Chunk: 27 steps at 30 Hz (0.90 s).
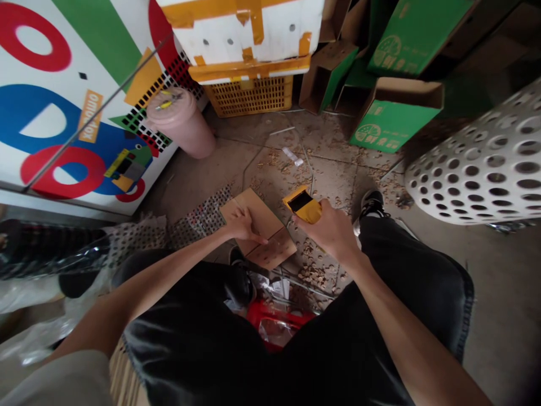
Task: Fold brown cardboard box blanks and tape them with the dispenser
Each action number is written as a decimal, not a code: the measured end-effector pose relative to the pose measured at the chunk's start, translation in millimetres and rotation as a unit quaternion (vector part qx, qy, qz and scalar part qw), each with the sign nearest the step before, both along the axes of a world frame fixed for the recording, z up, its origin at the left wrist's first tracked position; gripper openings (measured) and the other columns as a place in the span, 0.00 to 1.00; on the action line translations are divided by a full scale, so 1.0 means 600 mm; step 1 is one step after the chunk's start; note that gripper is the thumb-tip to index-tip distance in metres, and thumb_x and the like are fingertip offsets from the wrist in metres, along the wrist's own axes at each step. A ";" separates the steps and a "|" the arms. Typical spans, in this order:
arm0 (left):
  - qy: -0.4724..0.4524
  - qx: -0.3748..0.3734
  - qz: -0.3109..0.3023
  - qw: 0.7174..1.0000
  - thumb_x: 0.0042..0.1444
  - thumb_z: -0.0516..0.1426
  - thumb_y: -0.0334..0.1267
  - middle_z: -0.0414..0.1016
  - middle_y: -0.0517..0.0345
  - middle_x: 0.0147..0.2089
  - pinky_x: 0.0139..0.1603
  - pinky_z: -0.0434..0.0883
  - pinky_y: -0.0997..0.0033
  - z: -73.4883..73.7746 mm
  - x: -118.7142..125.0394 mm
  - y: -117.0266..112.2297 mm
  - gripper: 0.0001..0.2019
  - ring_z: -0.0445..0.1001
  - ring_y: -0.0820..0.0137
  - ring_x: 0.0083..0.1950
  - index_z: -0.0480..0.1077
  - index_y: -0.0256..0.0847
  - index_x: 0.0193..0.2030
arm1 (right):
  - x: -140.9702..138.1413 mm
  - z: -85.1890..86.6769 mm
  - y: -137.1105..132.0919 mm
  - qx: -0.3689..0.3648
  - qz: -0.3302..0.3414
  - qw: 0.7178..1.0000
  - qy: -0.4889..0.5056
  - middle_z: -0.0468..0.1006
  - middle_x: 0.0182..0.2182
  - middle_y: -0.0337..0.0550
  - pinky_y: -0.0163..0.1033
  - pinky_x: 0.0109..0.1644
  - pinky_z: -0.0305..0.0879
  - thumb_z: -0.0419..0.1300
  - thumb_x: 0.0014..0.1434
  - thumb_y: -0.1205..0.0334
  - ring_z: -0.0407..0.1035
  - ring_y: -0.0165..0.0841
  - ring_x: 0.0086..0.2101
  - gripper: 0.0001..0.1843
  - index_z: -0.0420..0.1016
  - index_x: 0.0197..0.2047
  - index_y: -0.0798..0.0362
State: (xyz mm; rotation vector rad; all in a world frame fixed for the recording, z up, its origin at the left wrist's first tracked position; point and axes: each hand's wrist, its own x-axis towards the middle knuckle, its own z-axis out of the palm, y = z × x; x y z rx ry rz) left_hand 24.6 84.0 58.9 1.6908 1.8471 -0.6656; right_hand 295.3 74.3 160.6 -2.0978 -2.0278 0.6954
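At far left, a big white panel (84, 73) painted with bright rings and stripes. At right, a tall white plastic basket (477, 173) full of round holes. At the back, a white foam box (270, 34) with orange tape, on top of a yellow plastic crate (257, 97), perhaps stacked to save room. Next to these, green cardboard boxes (397, 125). Near the panel, a round pink plastic bin (192, 129) with a lid.

Close to the left foot, a flat brown cardboard piece (266, 211), on the floor or just above it, hard to tell which. On top of it, the left hand (244, 226), fingers spread wide and gripping nothing, likely to stop any sliding. Just beside, the right hand (332, 228), wrapped around a yellow hand tool (310, 212) with a dark slot, front end turned toward the cardboard, perhaps to have it handy. All around, lots of tiny round brown bits (315, 276).

Cut off by the edge: part of the basket. Mostly hidden by dark trousers (181, 332): a shiny red thing (257, 313), too covered to name. Tucked inside the right hand: the tool's back end. Too dark to make out: the corner behind the green boxes.
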 end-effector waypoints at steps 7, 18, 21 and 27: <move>0.017 0.025 -0.033 0.999 0.34 0.63 0.80 0.33 0.01 0.74 0.66 0.60 0.34 0.017 0.033 -0.026 0.81 0.42 0.19 0.75 0.32 0.16 0.77 | -0.004 -0.006 -0.001 -0.001 0.015 1.000 -0.010 0.82 0.37 0.58 0.47 0.36 0.67 0.60 0.57 0.32 0.78 0.52 0.37 0.34 0.72 0.50 0.55; 0.076 0.114 -0.022 0.990 0.37 0.68 0.73 0.26 0.11 0.77 0.62 0.66 0.30 -0.021 0.029 -0.030 0.76 0.36 0.25 0.78 0.35 0.26 0.79 | -0.008 -0.008 0.001 -0.011 0.032 0.999 -0.022 0.83 0.38 0.58 0.46 0.37 0.67 0.60 0.58 0.34 0.78 0.51 0.38 0.34 0.71 0.52 0.56; 0.083 0.104 -0.005 0.991 0.39 0.71 0.68 0.42 0.11 0.76 0.64 0.66 0.35 -0.032 0.011 -0.017 0.73 0.47 0.29 0.77 0.37 0.27 0.79 | -0.006 -0.012 0.001 -0.004 0.033 0.999 -0.018 0.82 0.37 0.57 0.46 0.36 0.67 0.60 0.57 0.32 0.78 0.50 0.37 0.35 0.72 0.52 0.56; 0.001 0.079 -0.028 0.996 0.48 0.71 0.58 0.76 0.28 0.58 0.56 0.73 0.57 -0.026 -0.026 0.011 0.43 0.76 0.44 0.60 0.66 0.30 0.62 | -0.004 -0.011 0.002 0.004 0.037 0.999 -0.015 0.82 0.36 0.57 0.46 0.36 0.68 0.60 0.57 0.33 0.78 0.50 0.37 0.35 0.72 0.52 0.56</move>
